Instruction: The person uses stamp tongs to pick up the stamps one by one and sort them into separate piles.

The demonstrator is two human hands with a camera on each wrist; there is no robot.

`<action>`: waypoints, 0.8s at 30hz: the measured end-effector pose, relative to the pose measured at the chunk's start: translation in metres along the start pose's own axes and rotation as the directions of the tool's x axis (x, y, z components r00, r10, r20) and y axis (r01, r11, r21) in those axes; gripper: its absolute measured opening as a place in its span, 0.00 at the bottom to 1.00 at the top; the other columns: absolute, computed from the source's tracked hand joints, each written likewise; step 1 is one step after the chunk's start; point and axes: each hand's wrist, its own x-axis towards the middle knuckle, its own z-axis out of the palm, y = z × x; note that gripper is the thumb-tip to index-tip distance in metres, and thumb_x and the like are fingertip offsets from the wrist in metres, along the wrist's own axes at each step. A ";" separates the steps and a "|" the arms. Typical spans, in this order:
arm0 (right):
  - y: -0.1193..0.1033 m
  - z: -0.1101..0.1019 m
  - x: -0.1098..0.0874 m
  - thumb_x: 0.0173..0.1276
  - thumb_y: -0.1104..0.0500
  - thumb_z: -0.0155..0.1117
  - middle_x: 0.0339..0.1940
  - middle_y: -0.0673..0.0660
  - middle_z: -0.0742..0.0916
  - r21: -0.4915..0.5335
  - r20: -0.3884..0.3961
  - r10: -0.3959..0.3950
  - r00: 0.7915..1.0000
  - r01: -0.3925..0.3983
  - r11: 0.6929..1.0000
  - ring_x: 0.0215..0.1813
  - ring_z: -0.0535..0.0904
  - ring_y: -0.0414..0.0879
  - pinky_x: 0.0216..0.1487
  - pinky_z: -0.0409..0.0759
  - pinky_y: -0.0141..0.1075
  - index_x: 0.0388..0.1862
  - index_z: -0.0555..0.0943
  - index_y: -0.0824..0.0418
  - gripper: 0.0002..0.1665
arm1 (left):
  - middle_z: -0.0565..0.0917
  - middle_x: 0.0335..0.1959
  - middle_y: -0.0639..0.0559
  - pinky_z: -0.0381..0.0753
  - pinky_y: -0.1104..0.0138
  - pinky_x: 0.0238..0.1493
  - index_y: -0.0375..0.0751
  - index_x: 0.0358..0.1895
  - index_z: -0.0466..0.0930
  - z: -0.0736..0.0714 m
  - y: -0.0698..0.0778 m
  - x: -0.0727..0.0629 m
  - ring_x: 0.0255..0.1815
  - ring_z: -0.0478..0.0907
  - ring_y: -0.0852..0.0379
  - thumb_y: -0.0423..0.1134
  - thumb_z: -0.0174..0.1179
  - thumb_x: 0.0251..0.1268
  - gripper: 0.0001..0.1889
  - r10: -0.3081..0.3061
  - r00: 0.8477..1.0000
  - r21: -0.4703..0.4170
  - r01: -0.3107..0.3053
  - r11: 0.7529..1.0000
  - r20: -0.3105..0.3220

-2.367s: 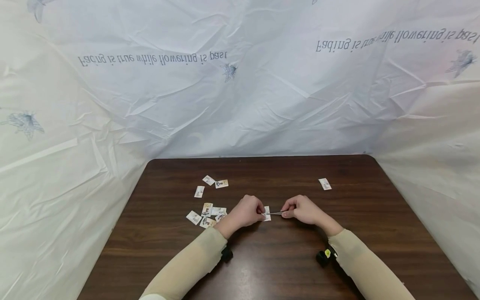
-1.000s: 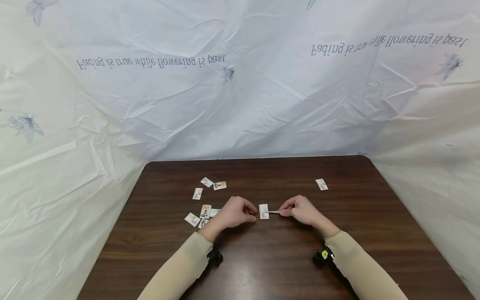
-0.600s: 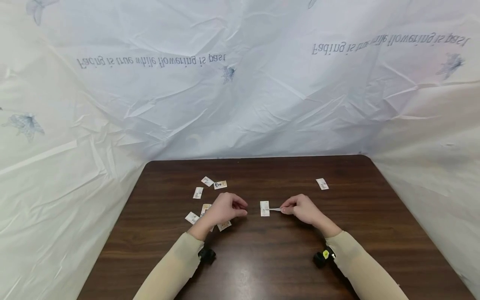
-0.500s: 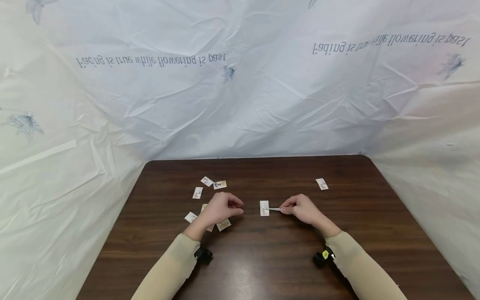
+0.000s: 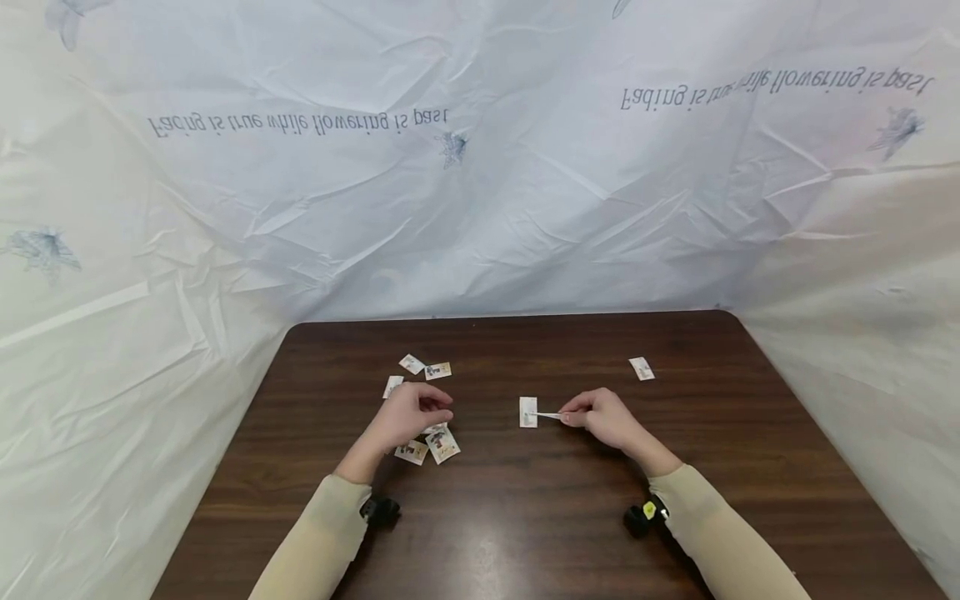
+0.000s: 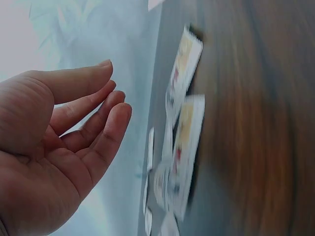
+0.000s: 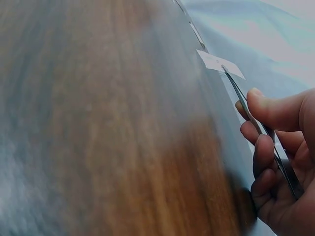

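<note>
My right hand (image 5: pixel 606 421) pinches a pair of metal tweezers (image 7: pixel 241 98) between thumb and fingers. Their tips meet a small white printed packet (image 5: pixel 528 402) near the middle of the table; in the right wrist view that packet tilts at the tips, and whether it touches the table I cannot tell. My left hand (image 5: pixel 408 412) hovers over a cluster of similar packets with its fingers loosely bent and nothing between them. Two packets of that cluster, one nearer (image 5: pixel 442 447) and one beside it (image 5: pixel 412 452), show their coloured prints; others are partly hidden by the hand.
The dark wooden table (image 5: pixel 510 508) has rounded far corners. Beyond the left hand lie a few more packets (image 5: pixel 412 363), and a single packet (image 5: pixel 641 368) lies far right. A white printed sheet (image 5: pixel 480 208) hangs behind and along both sides.
My left hand has let go of the packet at the tweezers and moved left over the cluster. The right hand, still holding the tweezers, has barely moved; the packet's near end has shifted slightly away.
</note>
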 end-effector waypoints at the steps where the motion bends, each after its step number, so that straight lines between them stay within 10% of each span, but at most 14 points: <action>1: 0.000 0.000 0.000 0.72 0.60 0.74 0.33 0.50 0.90 0.002 -0.001 0.003 1.000 -0.003 1.000 0.33 0.80 0.46 0.38 0.78 0.40 0.42 0.93 0.62 0.06 | 0.88 0.35 0.56 0.82 0.64 0.40 0.35 0.49 0.91 -0.003 -0.002 -0.001 0.36 0.83 0.59 0.35 0.74 0.68 0.10 -0.007 1.000 0.002 0.007 1.000 -0.011; 24: 0.003 -0.014 -0.008 0.73 0.60 0.73 0.35 0.54 0.90 0.068 -0.106 0.044 0.993 -0.037 0.997 0.32 0.82 0.49 0.34 0.80 0.38 0.45 0.92 0.65 0.09 | 0.89 0.34 0.52 0.82 0.57 0.43 0.36 0.44 0.92 -0.051 -0.055 -0.009 0.36 0.84 0.54 0.35 0.76 0.64 0.09 -0.168 0.959 0.154 0.206 0.966 -0.230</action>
